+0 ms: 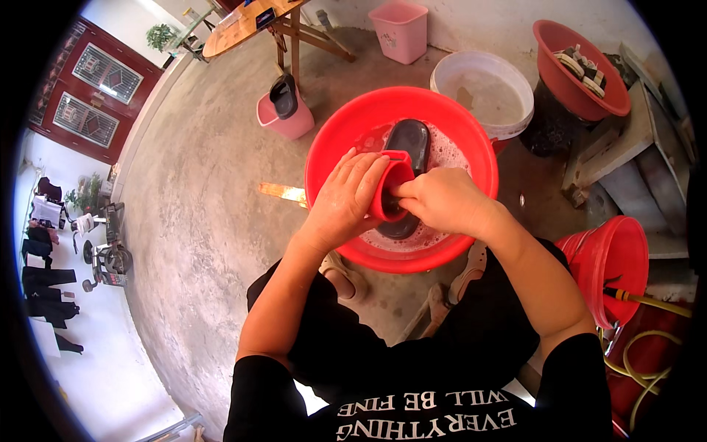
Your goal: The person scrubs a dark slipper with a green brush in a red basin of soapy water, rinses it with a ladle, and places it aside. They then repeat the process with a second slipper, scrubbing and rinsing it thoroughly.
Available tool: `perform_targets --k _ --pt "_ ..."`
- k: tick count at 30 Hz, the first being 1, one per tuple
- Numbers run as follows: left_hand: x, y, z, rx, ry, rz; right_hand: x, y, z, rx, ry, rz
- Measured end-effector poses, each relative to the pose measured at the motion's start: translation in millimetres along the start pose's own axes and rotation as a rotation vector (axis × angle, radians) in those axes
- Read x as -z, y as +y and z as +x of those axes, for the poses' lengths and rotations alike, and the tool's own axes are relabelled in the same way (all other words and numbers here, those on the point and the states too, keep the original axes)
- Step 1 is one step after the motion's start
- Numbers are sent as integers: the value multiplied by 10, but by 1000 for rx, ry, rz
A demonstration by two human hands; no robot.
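Note:
A big red plastic basin [343, 126] with sudsy water stands before me. Over it my left hand [353, 185] grips the side of a small red plastic container [406, 168], whose mouth is tilted towards my right. The fingers of my right hand [436, 196] reach inside this container; their tips and whatever they touch in its dark interior are hidden. Beneath both hands a dark slipper [410, 138] lies in the basin, its middle covered by the container.
Left of the basin, a pink bin [287, 124] holds a dark slipper [283, 96]. Beyond are a white tub [480, 91] and another pink bin [402, 33]. At the right are a reddish basin with shoes [599, 108], a red bucket [621, 259] and a yellow hose [635, 353].

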State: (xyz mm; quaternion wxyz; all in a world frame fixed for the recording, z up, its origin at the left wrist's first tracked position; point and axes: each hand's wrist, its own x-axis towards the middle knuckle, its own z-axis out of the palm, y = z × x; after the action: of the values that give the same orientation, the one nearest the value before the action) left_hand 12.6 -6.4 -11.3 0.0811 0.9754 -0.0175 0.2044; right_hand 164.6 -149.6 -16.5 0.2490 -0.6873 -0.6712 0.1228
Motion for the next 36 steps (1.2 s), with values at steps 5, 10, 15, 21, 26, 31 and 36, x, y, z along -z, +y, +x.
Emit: perform_targets --k 5,10,15,21,26,31,36 --pt "37 -51 -14 29 47 40 119 183 28 -213 -188 688" --pt "99 -164 -38 94 166 -42 309 232 -58 -495 -272 1191" --pt "144 -189 -105 152 216 -66 411 228 -90 -516 -267 1323" --pt "215 -189 -179 199 231 -79 442 283 -70 -474 -198 1346" --pt "251 -202 -211 212 212 -79 390 221 -76 -429 -140 1177" --pt "216 -212 -207 197 180 -95 300 174 -30 -329 -114 1024" --pt "200 -158 -172 192 122 -83 149 104 -39 -201 50 592"
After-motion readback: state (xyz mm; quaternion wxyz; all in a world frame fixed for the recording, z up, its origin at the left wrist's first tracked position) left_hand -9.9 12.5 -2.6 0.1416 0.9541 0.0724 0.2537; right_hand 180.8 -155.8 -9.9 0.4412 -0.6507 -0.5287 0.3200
